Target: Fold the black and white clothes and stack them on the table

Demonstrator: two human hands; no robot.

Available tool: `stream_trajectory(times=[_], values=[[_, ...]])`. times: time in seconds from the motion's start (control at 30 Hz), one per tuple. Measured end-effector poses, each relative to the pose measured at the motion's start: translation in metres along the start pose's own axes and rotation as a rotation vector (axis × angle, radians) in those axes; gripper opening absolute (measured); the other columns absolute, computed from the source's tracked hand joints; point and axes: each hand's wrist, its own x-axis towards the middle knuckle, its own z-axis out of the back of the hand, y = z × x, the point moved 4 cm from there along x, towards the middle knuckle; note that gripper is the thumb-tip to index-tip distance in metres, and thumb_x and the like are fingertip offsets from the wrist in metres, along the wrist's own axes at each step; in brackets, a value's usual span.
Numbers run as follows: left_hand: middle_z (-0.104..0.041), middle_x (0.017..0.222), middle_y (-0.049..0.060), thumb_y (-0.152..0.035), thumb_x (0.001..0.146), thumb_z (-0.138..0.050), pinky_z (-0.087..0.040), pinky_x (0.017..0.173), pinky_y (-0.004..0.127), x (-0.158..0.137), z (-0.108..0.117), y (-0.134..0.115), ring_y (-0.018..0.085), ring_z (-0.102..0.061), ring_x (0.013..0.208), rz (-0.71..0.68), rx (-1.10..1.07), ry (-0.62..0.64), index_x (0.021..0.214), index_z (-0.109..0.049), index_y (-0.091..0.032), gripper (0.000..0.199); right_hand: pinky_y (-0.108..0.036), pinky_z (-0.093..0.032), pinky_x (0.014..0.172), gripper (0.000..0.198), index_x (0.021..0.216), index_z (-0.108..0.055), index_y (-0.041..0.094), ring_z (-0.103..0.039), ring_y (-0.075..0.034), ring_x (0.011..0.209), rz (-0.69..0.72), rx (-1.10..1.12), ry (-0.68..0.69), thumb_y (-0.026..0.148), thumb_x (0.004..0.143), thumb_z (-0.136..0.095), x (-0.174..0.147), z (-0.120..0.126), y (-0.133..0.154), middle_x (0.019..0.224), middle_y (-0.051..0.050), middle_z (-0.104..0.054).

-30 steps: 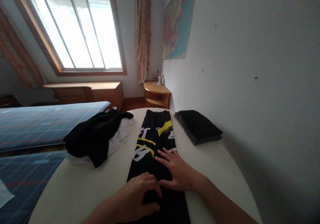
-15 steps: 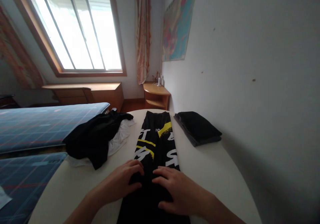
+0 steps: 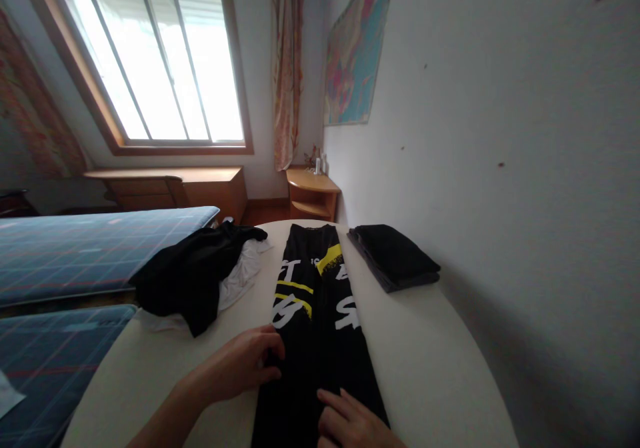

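Black trousers (image 3: pixel 320 361) with white lettering and yellow stripes lie lengthwise on the round cream table (image 3: pixel 430 361), the waist end at the far side. Along their left edge is my left hand (image 3: pixel 245 363), fingers bent and thumb apart from them, touching the cloth. Lower down, my right hand (image 3: pixel 353 421) rests on the right part of the trousers with its fingers loosely stretched; the view's bottom edge cuts it off. The near end of the trousers is also out of view.
Left on the table is a loose heap of black clothing (image 3: pixel 185 281) over white cloth (image 3: pixel 240 276). A folded dark stack (image 3: pixel 397 258) sits at the far right, near the wall. Plaid mattresses (image 3: pixel 80 251) border the table's left side. Beyond stands a wooden corner shelf (image 3: pixel 313 180).
My right hand has drawn back toward me, down the trousers. My left hand has stayed at the left edge. The trousers' near part has shifted slightly right and lies smoother.
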Motion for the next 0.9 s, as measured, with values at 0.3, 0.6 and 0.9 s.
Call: stream_trajectory(times=[0.3,0.6,0.9], values=[[-0.071,0.112,0.002,-0.020,0.091,-0.060,-0.050,0.081,0.028,-0.029,-0.039,-0.077,0.022,-0.068,0.097,-0.293,0.078,0.306,0.114,-0.067,-0.031,0.026,-0.020,-0.052,0.079,0.013,0.091,-0.063,0.022,-0.066,-0.018,0.101,-0.242,0.346,0.226,0.011,0.086,-0.061,-0.008,0.074,-0.021,0.105,-0.003,-0.069],[-0.065,0.133,0.005,-0.018,0.084,-0.061,-0.046,0.102,0.034,-0.035,-0.023,-0.084,0.025,-0.062,0.119,-0.177,0.079,0.202,0.137,-0.052,-0.031,0.055,-0.027,-0.045,0.071,0.020,0.102,-0.058,0.020,-0.067,-0.019,0.082,-0.629,0.571,0.209,0.016,0.083,-0.051,0.012,0.125,-0.031,0.093,-0.005,-0.070],[-0.032,0.160,0.011,-0.026,0.067,-0.076,-0.030,0.117,0.053,-0.006,-0.058,-0.051,0.036,-0.033,0.143,-0.206,0.105,-0.074,0.159,-0.009,-0.030,0.114,-0.029,-0.047,0.071,0.015,0.091,-0.062,0.021,-0.067,-0.020,0.080,-0.835,0.728,-0.013,0.032,0.091,-0.051,0.032,0.127,-0.066,0.087,-0.003,-0.072]])
